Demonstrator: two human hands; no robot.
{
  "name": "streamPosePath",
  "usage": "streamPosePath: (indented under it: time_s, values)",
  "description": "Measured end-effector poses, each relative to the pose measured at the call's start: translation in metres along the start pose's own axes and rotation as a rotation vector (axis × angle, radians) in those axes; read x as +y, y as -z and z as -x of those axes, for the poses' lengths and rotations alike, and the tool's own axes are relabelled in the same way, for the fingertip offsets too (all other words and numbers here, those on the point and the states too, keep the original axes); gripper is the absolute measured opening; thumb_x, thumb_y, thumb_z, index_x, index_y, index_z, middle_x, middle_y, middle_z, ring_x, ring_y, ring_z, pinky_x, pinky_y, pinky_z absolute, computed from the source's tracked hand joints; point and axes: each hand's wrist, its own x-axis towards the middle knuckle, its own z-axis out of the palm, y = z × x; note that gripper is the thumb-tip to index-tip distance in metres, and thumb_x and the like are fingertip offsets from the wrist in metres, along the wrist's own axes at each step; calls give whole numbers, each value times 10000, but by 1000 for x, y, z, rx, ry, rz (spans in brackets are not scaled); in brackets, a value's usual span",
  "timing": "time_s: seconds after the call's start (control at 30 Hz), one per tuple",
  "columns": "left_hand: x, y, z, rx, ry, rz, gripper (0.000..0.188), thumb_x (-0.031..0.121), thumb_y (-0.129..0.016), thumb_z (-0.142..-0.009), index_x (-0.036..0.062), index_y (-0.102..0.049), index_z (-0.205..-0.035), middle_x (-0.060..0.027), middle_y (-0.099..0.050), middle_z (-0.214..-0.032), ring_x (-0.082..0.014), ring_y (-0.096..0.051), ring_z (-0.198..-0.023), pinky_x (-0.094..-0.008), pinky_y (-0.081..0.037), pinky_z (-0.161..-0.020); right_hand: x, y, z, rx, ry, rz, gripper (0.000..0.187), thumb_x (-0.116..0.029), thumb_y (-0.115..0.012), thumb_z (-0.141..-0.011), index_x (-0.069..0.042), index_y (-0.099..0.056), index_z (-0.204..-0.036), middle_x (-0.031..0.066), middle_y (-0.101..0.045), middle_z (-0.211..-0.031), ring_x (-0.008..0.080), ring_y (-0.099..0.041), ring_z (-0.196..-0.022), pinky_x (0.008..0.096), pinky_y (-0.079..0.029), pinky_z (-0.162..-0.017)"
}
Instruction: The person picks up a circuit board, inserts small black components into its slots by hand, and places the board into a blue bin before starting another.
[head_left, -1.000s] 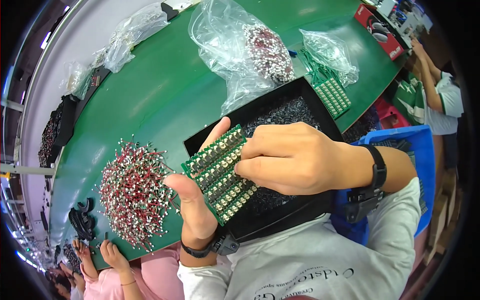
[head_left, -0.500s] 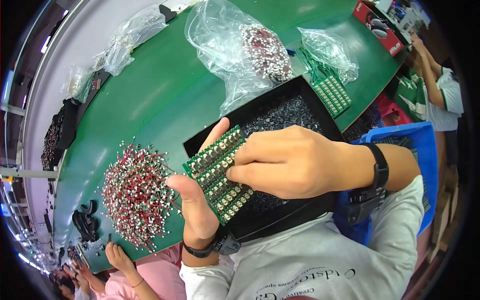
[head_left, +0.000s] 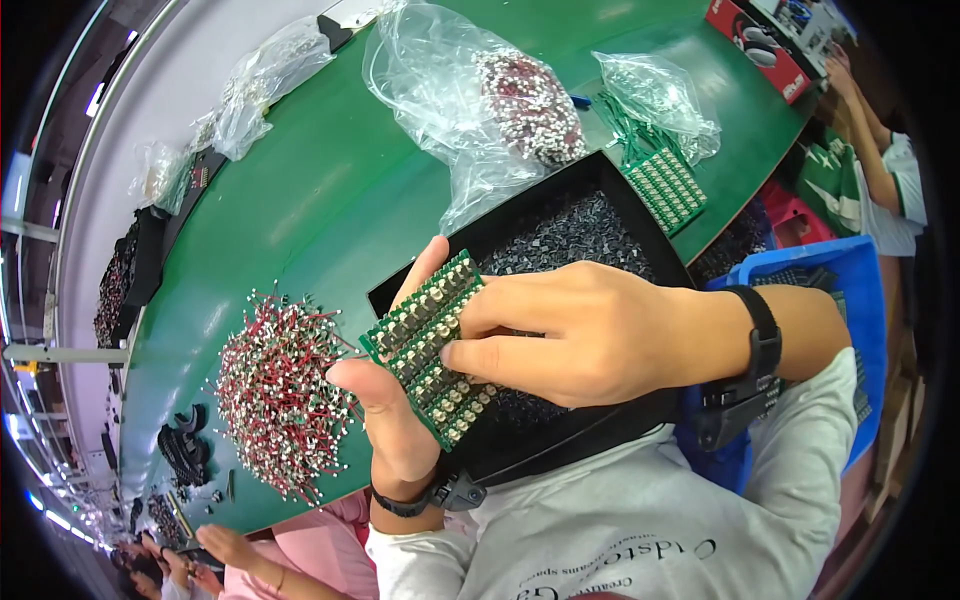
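Table (head_left: 300, 190): green; we see it extend ahead and to our left.
Tray (head_left: 560, 438): black; located beneath our hands.
Bin (head_left: 868, 310): blue; located beside our right forearm.
Wire pile (head_left: 285, 395): red and white; on the table, left of the tray.
Right hand (head_left: 590, 335): fingers bent, tips at the board's face; we cannot tell whether they pinch anything.
Left hand (head_left: 400, 430): thumb and fingers grasp the board.
Board (head_left: 418, 325): green, tilted, held above the tray's left side.
Black parts (head_left: 575, 235): loose in the tray.
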Motion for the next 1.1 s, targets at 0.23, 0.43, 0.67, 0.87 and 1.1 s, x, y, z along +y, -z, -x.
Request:
streamPosePath:
  time_s: [0.23, 0.43, 0.67, 0.87, 1.1]
  values:
    - [5, -7, 1, -20, 123, -104, 1145, 847, -327, -821, -92, -301, -1474, -141, -586, -1287, -194, -583, -1135, -315, -455, -988, -2, 9, 6, -20, 75, 95, 264, -43, -691, -716, 47, -671, -963, 115, -613, -872, 200, -634, -646, 302, -532, -515]
    - [10, -6, 0, -11, 211, -166, 1235, 892, -351, -743, -44, -193, -1533, -155, -551, -1343, -220, -571, -1184, -347, -451, -1028, -1, 16, 6, -14, 98, 101, 228, -32, -731, -723, 36, -664, -930, 105, -629, -862, 202, -628, -618, 294, -528, -505]
    - [14, -6, 0, -26, 195, -199, 1229, 897, -319, -749, -46, -203, -1529, -193, -555, -1337, -257, -576, -1189, -366, -456, -1030, -1, 5, -1, 33, 8, 10, 223, -13, -763, -716, 21, -656, -910, 100, -624, -877, 213, -637, -643, 304, -538, -518]
    - [14, -8, 0, -6, 194, -261, 1232, 899, -330, -744, -42, -209, -1530, -188, -554, -1339, -250, -567, -1201, -362, -445, -1034, -3, 6, -3, -13, 67, 66, 227, -20, -746, -714, 12, -657, -920, 107, -627, -880, 232, -642, -656, 305, -554, -544]
    - [9, -2, -1, -22, 168, -236, 1202, 882, -327, -756, -11, -181, -1547, -157, -546, -1348, -235, -548, -1215, -368, -435, -1046, -1, 11, -3, 24, 7, 43, 265, 13, -726, -693, 10, -664, -950, 107, -623, -865, 231, -642, -670, 303, -550, -541]
